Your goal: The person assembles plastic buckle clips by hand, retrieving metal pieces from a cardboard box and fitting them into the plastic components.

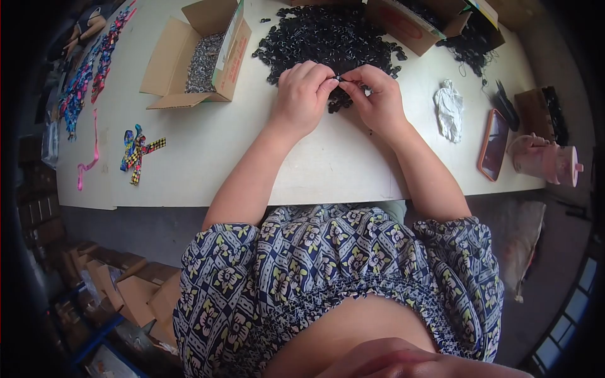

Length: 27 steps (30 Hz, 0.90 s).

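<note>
My left hand (305,94) and my right hand (376,94) meet at the front edge of a large pile of small black parts (315,39). Their thumbs and index fingers pinch together at a tiny dark piece with a light spot (338,78), mostly hidden by the fingertips. A bit of something whitish shows under my right hand's fingers. To the left of the pile stands an open cardboard box (236,57) holding many small metallic pieces (205,63).
Patterned straps (135,151) and a pink ribbon (94,148) lie on the left of the white table (328,170). At right are crumpled white plastic (448,110), a phone (493,145) and a pink cup (542,159). Another box (403,28) stands behind. A person's arm (85,31) shows top left.
</note>
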Each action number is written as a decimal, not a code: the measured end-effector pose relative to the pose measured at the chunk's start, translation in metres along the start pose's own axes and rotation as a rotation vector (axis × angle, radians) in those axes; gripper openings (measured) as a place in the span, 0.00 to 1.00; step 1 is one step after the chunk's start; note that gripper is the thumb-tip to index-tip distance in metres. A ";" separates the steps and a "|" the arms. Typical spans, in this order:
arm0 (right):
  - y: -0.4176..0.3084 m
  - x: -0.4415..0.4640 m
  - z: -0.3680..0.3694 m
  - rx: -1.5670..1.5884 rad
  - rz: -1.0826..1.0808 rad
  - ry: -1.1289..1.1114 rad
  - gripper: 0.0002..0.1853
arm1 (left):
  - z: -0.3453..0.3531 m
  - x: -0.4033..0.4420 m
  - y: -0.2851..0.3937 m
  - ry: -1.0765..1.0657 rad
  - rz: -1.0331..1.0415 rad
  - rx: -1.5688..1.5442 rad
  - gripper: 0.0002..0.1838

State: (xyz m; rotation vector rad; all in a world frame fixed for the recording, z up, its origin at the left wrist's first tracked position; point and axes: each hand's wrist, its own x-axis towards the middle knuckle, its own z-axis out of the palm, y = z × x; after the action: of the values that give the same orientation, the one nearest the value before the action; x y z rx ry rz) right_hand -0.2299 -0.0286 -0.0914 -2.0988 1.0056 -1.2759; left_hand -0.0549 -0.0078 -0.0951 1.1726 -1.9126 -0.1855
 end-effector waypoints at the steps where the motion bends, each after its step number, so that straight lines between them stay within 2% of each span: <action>1: 0.000 0.000 0.000 0.004 0.007 0.003 0.06 | 0.000 0.000 0.000 -0.001 0.006 0.005 0.06; 10: 0.004 -0.001 0.000 0.055 0.071 0.029 0.06 | -0.002 0.002 0.001 0.024 -0.016 -0.094 0.13; 16: 0.003 -0.001 0.001 0.057 0.054 0.020 0.06 | -0.001 0.001 -0.002 0.071 0.056 -0.053 0.10; 27: 0.005 -0.002 0.002 0.041 0.047 0.017 0.06 | 0.000 0.002 -0.002 0.094 0.055 0.017 0.06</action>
State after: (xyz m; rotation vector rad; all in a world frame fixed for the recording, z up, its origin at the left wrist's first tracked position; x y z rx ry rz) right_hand -0.2301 -0.0303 -0.0970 -2.0246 1.0215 -1.2828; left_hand -0.0540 -0.0098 -0.0948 1.1197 -1.8643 -0.0830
